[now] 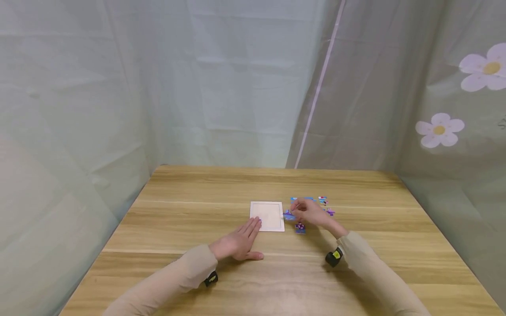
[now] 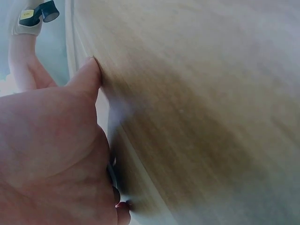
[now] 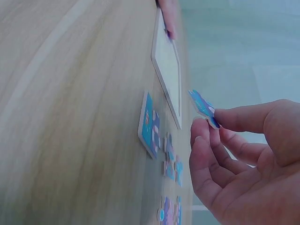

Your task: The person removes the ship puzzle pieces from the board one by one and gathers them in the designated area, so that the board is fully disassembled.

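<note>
My right hand point(image 1: 310, 213) pinches a blue and purple puzzle piece point(image 3: 201, 104) between thumb and fingers, raised off the table in the right wrist view. Left of it lies a flat white puzzle tray point(image 1: 272, 216) with a raised rim. Straight fingers of my left hand point(image 1: 241, 241) rest on the tray's lower left corner, thumb spread out to the side. A small purple bit shows by those fingertips; what it belongs to is hidden. Near my right hand lie a dark purple puzzle piece point(image 1: 300, 228) and several others, partly covered by that hand.
Loose pieces point(image 1: 323, 200) lie beyond my right hand, with a purple one point(image 1: 330, 212) to its right. Everything lies on a wood-grain table point(image 1: 205, 193). Pale curtains point(image 1: 237, 87) hang behind and on both sides, the right one bearing white flowers point(image 1: 439, 130).
</note>
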`<state>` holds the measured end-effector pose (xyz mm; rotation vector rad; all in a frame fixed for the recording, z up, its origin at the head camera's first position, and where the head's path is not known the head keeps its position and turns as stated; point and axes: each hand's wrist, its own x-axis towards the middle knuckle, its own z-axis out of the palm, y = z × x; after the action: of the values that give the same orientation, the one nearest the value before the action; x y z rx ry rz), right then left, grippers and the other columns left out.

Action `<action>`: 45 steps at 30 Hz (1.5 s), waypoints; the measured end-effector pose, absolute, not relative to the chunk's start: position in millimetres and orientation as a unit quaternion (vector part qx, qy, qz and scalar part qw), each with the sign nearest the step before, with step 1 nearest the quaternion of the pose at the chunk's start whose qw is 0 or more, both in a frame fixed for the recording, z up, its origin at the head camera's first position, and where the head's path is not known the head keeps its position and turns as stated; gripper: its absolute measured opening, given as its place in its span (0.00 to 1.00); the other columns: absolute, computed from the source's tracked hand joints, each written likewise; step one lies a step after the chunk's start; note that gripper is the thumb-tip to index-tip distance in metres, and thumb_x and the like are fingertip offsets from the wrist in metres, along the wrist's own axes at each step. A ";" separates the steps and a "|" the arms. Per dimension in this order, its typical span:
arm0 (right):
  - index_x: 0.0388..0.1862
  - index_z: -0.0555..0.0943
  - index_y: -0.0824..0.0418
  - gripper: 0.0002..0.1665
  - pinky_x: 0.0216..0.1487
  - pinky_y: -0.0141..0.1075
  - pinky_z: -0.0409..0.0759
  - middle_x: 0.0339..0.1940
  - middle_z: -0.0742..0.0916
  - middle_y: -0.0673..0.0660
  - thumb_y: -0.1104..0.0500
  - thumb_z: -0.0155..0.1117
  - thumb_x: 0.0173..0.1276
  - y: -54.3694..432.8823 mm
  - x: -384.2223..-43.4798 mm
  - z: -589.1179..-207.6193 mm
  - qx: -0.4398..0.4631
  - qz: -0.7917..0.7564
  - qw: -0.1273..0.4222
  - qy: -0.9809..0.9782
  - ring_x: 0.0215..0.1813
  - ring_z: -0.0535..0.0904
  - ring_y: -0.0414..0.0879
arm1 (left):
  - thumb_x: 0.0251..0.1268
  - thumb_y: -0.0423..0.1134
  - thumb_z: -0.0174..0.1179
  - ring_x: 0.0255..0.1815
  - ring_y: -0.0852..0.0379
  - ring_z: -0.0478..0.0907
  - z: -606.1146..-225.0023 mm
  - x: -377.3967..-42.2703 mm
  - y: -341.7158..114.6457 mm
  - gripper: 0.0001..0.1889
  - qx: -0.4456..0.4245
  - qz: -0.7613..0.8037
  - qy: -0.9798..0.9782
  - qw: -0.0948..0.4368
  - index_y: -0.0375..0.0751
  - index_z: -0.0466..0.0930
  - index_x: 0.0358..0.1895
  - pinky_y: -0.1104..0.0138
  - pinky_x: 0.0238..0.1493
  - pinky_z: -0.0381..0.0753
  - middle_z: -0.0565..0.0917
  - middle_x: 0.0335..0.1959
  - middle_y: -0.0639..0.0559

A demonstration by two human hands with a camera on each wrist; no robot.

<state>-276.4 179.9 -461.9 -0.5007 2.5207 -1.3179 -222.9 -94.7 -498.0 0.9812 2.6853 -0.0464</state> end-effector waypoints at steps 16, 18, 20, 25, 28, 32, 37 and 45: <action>0.43 0.78 0.68 0.07 0.35 0.37 0.81 0.38 0.85 0.64 0.64 0.58 0.70 199.5 -271.0 -463.4 -0.168 -0.446 0.108 0.873 0.35 0.81 0.48 | 0.65 0.72 0.43 0.81 0.44 0.39 -502.7 -224.6 -94.3 0.52 0.333 -0.020 0.933 0.134 0.35 0.39 0.77 0.55 0.78 0.50 0.40 0.80 0.40; 0.43 0.78 0.68 0.07 0.34 0.35 0.81 0.37 0.86 0.63 0.64 0.58 0.70 202.0 -271.3 -463.9 -0.167 -0.442 0.103 0.875 0.34 0.81 0.46 | 0.65 0.71 0.43 0.81 0.44 0.39 -502.9 -224.7 -94.6 0.52 0.336 -0.023 0.932 0.132 0.35 0.39 0.77 0.55 0.78 0.50 0.40 0.80 0.39; 0.43 0.79 0.68 0.08 0.34 0.34 0.81 0.38 0.86 0.62 0.64 0.58 0.70 204.2 -270.8 -463.7 -0.163 -0.440 0.099 0.878 0.34 0.81 0.45 | 0.65 0.71 0.42 0.81 0.44 0.39 -503.8 -225.0 -95.1 0.52 0.338 -0.024 0.932 0.130 0.35 0.39 0.77 0.56 0.78 0.49 0.40 0.80 0.39; 0.44 0.79 0.70 0.09 0.33 0.33 0.80 0.38 0.85 0.63 0.65 0.58 0.69 211.6 -269.4 -464.0 -0.157 -0.444 0.093 0.877 0.33 0.79 0.43 | 0.65 0.72 0.42 0.81 0.45 0.38 -504.3 -226.1 -95.9 0.52 0.334 -0.017 0.933 0.134 0.36 0.38 0.78 0.55 0.78 0.50 0.39 0.80 0.41; 0.43 0.79 0.71 0.09 0.31 0.31 0.79 0.37 0.85 0.63 0.66 0.58 0.69 216.6 -269.3 -465.4 -0.156 -0.447 0.091 0.876 0.32 0.78 0.42 | 0.64 0.72 0.42 0.81 0.45 0.37 -504.4 -226.6 -96.1 0.52 0.332 -0.014 0.933 0.138 0.36 0.38 0.78 0.54 0.78 0.50 0.39 0.80 0.41; 0.40 0.78 0.72 0.07 0.28 0.29 0.77 0.33 0.85 0.62 0.67 0.58 0.68 222.4 -268.8 -467.3 -0.161 -0.449 0.091 0.874 0.29 0.77 0.41 | 0.64 0.73 0.41 0.81 0.45 0.37 -504.8 -226.7 -96.6 0.52 0.333 -0.018 0.933 0.138 0.37 0.38 0.78 0.54 0.78 0.50 0.39 0.80 0.41; 0.41 0.77 0.73 0.07 0.29 0.28 0.77 0.34 0.84 0.62 0.69 0.57 0.68 228.2 -265.7 -467.2 -0.159 -0.455 0.102 0.870 0.30 0.76 0.38 | 0.64 0.73 0.41 0.81 0.46 0.37 -506.4 -227.1 -96.9 0.52 0.332 -0.019 0.933 0.136 0.37 0.38 0.78 0.55 0.78 0.51 0.39 0.80 0.41; 0.42 0.76 0.79 0.10 0.30 0.30 0.80 0.32 0.84 0.66 0.71 0.60 0.65 234.5 -255.2 -464.5 -0.137 -0.478 0.121 0.859 0.30 0.78 0.40 | 0.64 0.73 0.41 0.81 0.45 0.37 -506.6 -228.1 -96.8 0.52 0.337 -0.014 0.931 0.138 0.36 0.38 0.78 0.54 0.78 0.51 0.38 0.80 0.41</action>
<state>-255.2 234.5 -464.5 -0.4004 2.5087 -1.3974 -228.1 -96.8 -506.6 0.9741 2.6947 -0.0392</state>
